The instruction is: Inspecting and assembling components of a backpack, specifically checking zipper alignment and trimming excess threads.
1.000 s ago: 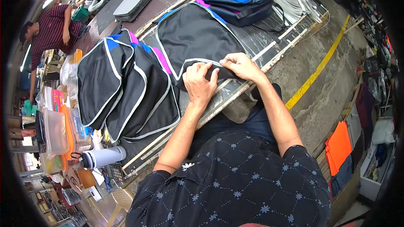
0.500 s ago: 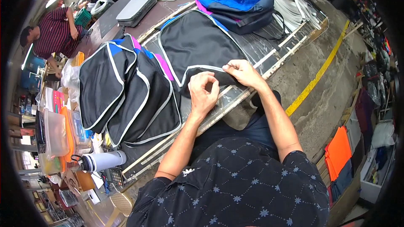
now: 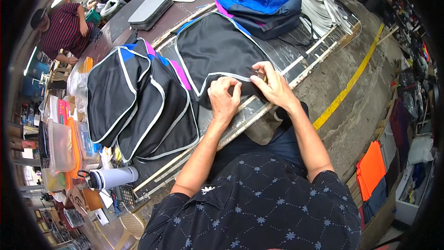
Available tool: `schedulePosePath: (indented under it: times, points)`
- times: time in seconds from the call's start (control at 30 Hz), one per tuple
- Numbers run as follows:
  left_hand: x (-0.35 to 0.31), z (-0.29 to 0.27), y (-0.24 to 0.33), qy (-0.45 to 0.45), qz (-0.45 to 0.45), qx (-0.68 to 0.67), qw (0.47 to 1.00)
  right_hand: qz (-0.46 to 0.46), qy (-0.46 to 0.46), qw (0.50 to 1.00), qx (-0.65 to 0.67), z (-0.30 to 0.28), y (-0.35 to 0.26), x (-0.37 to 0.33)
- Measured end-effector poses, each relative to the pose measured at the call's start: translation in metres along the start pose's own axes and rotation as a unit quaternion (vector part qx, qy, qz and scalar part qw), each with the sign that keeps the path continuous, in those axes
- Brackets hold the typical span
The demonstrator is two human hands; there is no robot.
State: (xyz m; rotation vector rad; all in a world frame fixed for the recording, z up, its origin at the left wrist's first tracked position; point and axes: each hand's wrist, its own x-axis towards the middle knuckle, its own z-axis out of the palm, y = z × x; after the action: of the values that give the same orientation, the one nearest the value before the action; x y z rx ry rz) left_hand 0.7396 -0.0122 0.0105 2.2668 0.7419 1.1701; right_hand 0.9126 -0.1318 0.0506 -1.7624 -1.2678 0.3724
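Note:
A black fabric bag piece with light grey edge binding lies before me, its near edge folded up. Over that fold, my left hand is closed in a pinch, thumb and forefinger tips meeting; what they hold is too small to name. To its right, my right hand curls its thumb and fingers around a small, partly hidden thing with a yellowish edge, close to the binding's right end. Left of this piece, several similar black bag pieces with grey binding and blue and magenta parts overlap in a pile.
A blue and black backpack stands at the table's far side beside a bundle of grey strips. Stacked grey panels lie farther left. A bottle and a calculator sit near left. A person in a striped shirt is beyond.
My right hand has drawn back slightly to the right from the binding, its fingers now more apart. My left hand stays nearly in place. The person in stripes has shifted.

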Motion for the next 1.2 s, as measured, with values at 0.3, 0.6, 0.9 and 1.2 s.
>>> schedulePosePath:
  times: [0.3, 0.6, 0.9, 1.2]
  points:
    - [-0.005, -0.007, 0.001, -0.022, -0.003, -0.057, 0.998, -0.219, 0.057, 0.958, -0.179, -0.004, -0.005, -0.02]
    - [-0.009, -0.01, 0.003, -0.026, 0.0, -0.053, 0.998, -0.23, 0.065, 0.95, -0.201, 0.009, -0.006, -0.014]
    - [-0.01, -0.009, 0.001, 0.004, 0.02, -0.056, 0.998, -0.195, 0.11, 0.962, -0.155, 0.012, 0.0, -0.012]
    - [-0.003, -0.005, 0.01, 0.02, 0.026, 0.022, 0.999, 0.029, -0.043, 0.998, -0.027, 0.01, 0.009, 0.02]
